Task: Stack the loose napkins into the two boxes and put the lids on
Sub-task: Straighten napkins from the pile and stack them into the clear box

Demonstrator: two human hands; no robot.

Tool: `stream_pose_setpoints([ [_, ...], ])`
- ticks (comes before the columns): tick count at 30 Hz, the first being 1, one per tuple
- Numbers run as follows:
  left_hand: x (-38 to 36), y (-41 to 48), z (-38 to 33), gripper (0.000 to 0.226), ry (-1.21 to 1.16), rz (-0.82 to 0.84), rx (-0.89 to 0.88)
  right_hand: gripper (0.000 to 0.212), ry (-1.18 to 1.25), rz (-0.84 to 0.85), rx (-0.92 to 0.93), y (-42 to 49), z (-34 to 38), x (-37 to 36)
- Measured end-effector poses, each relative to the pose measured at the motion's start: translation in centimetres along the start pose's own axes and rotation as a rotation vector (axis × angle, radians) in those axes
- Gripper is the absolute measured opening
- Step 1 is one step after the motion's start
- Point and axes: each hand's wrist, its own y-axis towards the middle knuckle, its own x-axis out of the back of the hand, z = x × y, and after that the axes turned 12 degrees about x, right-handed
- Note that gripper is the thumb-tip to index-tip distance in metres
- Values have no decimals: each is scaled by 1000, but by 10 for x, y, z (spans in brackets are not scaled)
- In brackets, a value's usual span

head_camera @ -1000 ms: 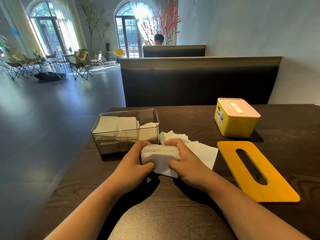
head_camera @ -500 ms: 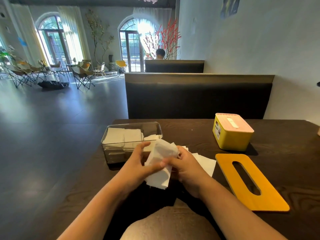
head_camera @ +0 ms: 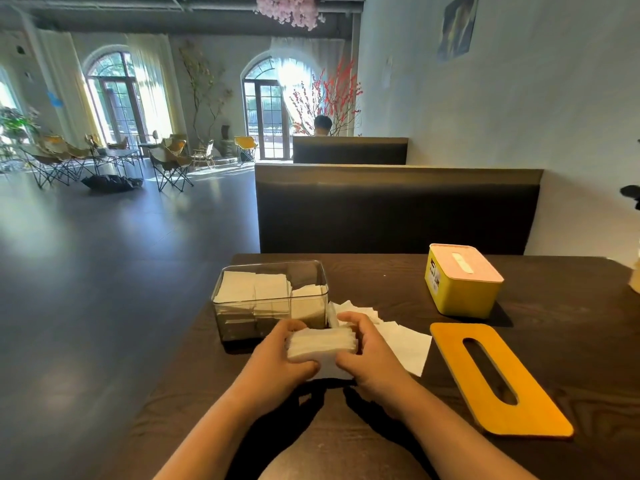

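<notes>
Close to the near edge of the tabletop (head_camera: 571, 344), the person's 2 bare forearms come in side by side. The left hand (head_camera: 277, 362) and the right hand (head_camera: 372, 358) face each other, and both grip 1 thick stack of white napkins (head_camera: 322, 344) between them. Each hand has its fingers curled over the far side of the stack and its thumb pressed to the near side. The stack sits low, at or just above the wood; I cannot tell if it touches.

Just right of the right hand, a few loose napkins (head_camera: 405, 344) lie flat and overlapping on the tabletop. Further right, towards the near right corner, the orange lid (head_camera: 540, 414) lies flat by itself with its long slot showing the dark wood through it.

Just beyond the hands, near the left edge, stands the clear box (head_camera: 242, 317) with no lid on. The white napkins inside it (head_camera: 242, 289) form 2 tall piles on the left that reach about to the rim, and a lower pile on the right. Well apart from it, towards the far right of the tabletop, the yellow box (head_camera: 464, 296) stands with its pink slotted lid (head_camera: 481, 268) on.

Past the far edge runs a dark bench back (head_camera: 398, 209). Beyond a 2nd bench, 1 person (head_camera: 322, 125) sits beside red blossom branches (head_camera: 329, 95).
</notes>
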Motion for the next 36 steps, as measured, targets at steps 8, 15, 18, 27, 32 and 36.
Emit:
stream_pose_setpoints([
  [8, -20, 1, -3, 78, -173, -31, -33, 60, -81, 44, 6, 5, -2, -14],
  [15, -4, 2, -8, 49, 34, -115, -79, 62, -245, 91, 74, 18, 23, 2],
  [18, 10, 2, -25, 48, 20, -137, -101, 70, -262, 114, 151, 45, 59, 20],
  [27, 48, 57, -74, 69, 125, -256, -24, 54, -636, 371, 154, 171, 125, 20],
  [32, 57, 86, -82, 62, 311, -94, 105, 44, -823, 575, 49, 217, 106, 2],
  [36, 59, 98, -87, 68, 411, 3, 167, 49, -911, 698, 0, 227, 92, -6],
])
